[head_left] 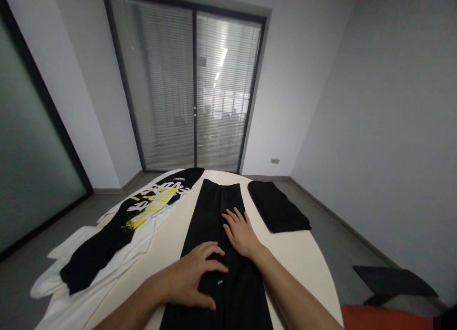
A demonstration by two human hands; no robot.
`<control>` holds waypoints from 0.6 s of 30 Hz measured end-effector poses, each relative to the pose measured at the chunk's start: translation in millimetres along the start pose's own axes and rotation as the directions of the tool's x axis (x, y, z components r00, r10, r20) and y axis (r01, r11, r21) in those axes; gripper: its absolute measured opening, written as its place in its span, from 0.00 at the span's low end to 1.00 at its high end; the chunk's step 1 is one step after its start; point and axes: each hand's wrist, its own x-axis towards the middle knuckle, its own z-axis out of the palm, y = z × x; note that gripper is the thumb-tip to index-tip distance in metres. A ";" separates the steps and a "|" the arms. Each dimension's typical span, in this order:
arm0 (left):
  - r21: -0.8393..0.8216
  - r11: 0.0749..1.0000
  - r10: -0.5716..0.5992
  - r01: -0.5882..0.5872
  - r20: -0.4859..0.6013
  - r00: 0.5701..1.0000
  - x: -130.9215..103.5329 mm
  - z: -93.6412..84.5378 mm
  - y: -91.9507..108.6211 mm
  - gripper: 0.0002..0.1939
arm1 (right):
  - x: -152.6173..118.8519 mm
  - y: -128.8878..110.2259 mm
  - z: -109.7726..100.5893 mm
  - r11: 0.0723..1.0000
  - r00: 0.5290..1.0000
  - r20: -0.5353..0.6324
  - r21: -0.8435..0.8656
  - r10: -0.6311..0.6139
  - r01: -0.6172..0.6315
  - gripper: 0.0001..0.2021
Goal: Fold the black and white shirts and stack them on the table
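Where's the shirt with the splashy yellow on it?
In the head view, the shirt is spread along the left side of the table, to the left of the black pants.

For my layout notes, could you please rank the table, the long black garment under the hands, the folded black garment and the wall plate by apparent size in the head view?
1. Table, by its whole outline
2. Long black garment, its near end closest to the camera
3. Folded black garment
4. Wall plate
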 end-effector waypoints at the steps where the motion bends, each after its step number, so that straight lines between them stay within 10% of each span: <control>1: 0.019 1.000 -0.018 0.018 0.006 1.000 -0.8 -0.9 -1.5 0.38 | -0.4 0.1 0.1 1.000 1.000 0.018 0.011 -0.008 0.008 0.24; 18: -0.046 0.999 0.028 -0.029 -0.036 0.999 -1.2 -6.5 7.7 0.20 | -5.0 -3.5 -10.6 0.998 0.999 -0.017 -0.046 0.051 -0.052 0.16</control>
